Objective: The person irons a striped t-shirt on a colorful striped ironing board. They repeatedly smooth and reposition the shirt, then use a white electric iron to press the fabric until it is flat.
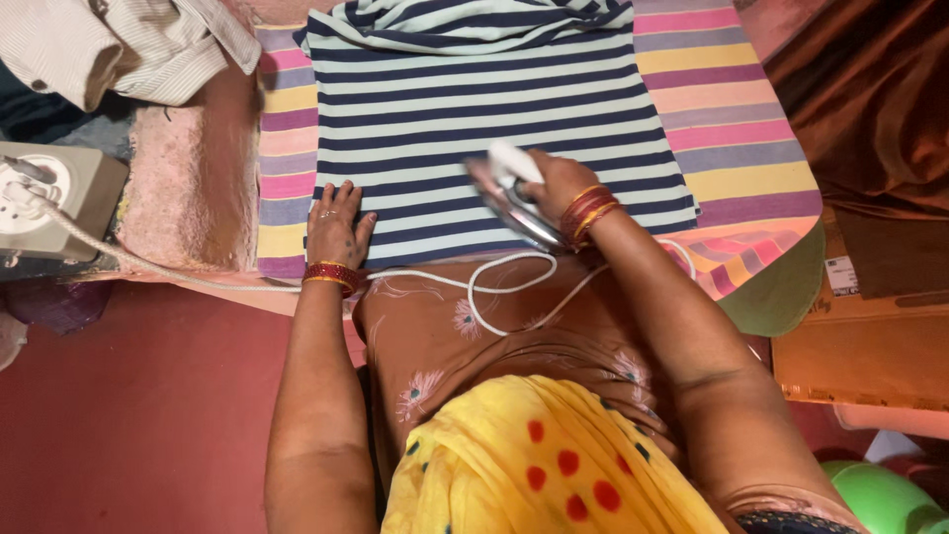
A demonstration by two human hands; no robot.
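The right hand [556, 181] grips the iron [514, 198] on the striped shirt [474, 109]; the left hand [336, 229] lies flat and open, keeping the cloth smooth.

Two hands: left [336, 229], right [559, 183]. One iron [514, 193], one white cord [494, 287]. One navy-striped shirt [474, 109] flat, one pale shirt [129, 44] bundled top left. One multicolour striped cloth [732, 129]. One socket box [54, 198]. Bangle sets: two.

Brown cardboard box [870, 326] at right edge, beside the striped cloth's corner, flat side up; small white rectangular label [841, 276] stuck on its left side.
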